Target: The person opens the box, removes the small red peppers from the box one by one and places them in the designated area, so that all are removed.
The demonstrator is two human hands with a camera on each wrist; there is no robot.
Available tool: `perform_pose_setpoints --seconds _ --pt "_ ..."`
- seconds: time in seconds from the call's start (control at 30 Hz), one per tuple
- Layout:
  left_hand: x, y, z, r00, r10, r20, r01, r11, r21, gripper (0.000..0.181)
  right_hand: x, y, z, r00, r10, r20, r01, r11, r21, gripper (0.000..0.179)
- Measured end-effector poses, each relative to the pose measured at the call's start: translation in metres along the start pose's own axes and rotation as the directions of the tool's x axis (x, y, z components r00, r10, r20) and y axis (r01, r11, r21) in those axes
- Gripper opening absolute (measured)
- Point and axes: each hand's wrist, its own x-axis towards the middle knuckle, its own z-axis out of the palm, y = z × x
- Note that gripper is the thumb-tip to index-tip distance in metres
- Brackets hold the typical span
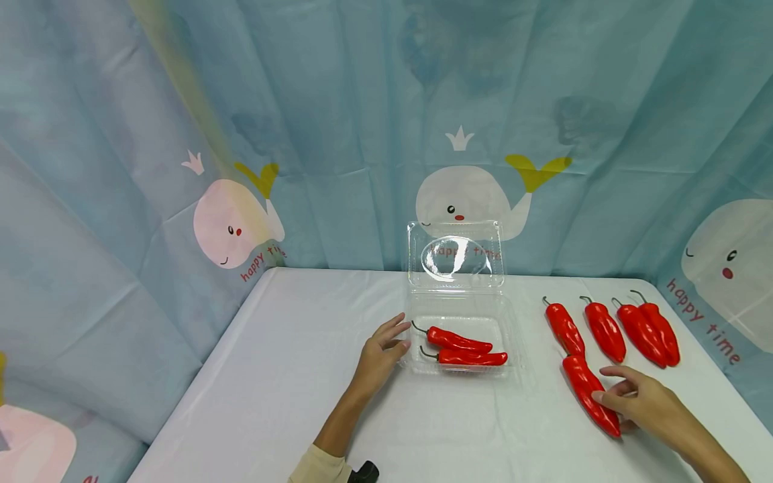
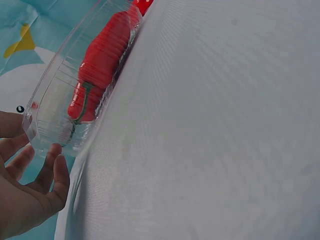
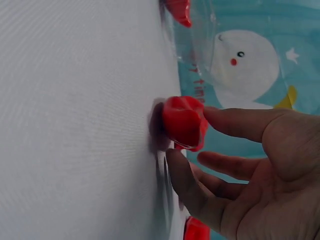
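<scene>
A clear plastic clamshell box [image 1: 459,329] stands on the table with its lid [image 1: 455,255] raised behind it. Two red peppers [image 1: 468,357] with thin stems lie side by side inside. My left hand [image 1: 380,355] is at the box's left end, fingertips against or very near its corner in the left wrist view. On the right, another red pepper [image 1: 588,392] lies slanted on the table. My right hand [image 1: 643,399] is beside its lower half, thumb touching it, the other fingers spread loosely and not wrapped around it.
Several more red peppers [image 1: 606,332] lie in a slanted row behind my right hand. A white cloth [image 1: 272,376] covers the table. Blue curtains [image 1: 338,168] printed with whales stand along the back and both sides.
</scene>
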Motion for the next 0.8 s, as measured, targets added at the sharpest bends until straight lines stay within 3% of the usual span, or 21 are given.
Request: perform_pose_setpoints --seconds 0.5,0.63,0.8 --pt "0.000 0.001 -0.001 1.000 -0.003 0.003 0.003 0.999 0.044 0.041 -0.002 -0.014 -0.010 0.983 -0.113 -0.144 0.105 0.993 -0.062 0.080" --pt "0.001 0.001 -0.001 1.000 -0.004 0.001 0.004 0.999 0.041 0.041 -0.004 -0.020 -0.009 0.964 -0.177 -0.201 0.167 0.984 -0.064 0.076" --pt "0.000 0.002 0.000 1.000 -0.007 -0.004 0.007 0.999 0.035 0.041 -0.007 -0.029 -0.004 0.918 -0.262 -0.299 0.257 0.965 -0.057 0.067"
